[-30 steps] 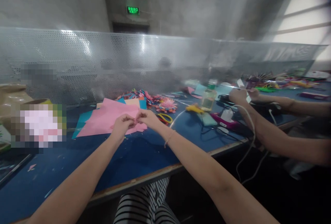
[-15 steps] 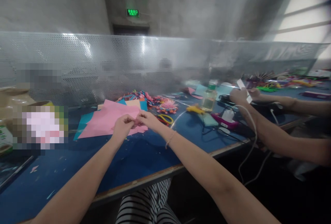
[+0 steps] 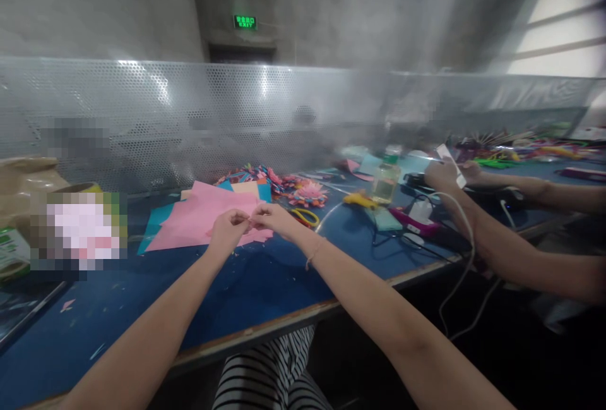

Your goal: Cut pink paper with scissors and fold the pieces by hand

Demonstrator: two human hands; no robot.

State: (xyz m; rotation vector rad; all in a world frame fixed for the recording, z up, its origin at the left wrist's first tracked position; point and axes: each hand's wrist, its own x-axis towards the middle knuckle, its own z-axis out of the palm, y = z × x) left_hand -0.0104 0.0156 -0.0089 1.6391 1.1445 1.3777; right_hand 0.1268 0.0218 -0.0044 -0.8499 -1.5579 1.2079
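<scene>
My left hand (image 3: 231,227) and my right hand (image 3: 271,219) meet fingertip to fingertip above the front of a pink paper sheet (image 3: 184,220). Both are closed in a pinch on a small piece of pink paper (image 3: 250,219), mostly covered by the fingers. Beneath the pink sheet, blue paper (image 3: 156,227) sticks out at the left. Yellow-handled scissors (image 3: 307,217) lie just right of my right hand, partly hidden by it. Behind them sits a pink and orange paper flower (image 3: 307,193).
A co-worker's hands (image 3: 445,176) hold a white strip (image 3: 449,163) at the right. A clear bottle with a green cap (image 3: 386,182) and a magenta tool (image 3: 411,223) with cords stand between us. A perforated metal screen (image 3: 237,113) borders the blue table (image 3: 227,309) at the back.
My two hands stay pinched together over the pink paper, with only small finger movement. The whole view has shifted slightly; the co-worker still holds the white strip.
</scene>
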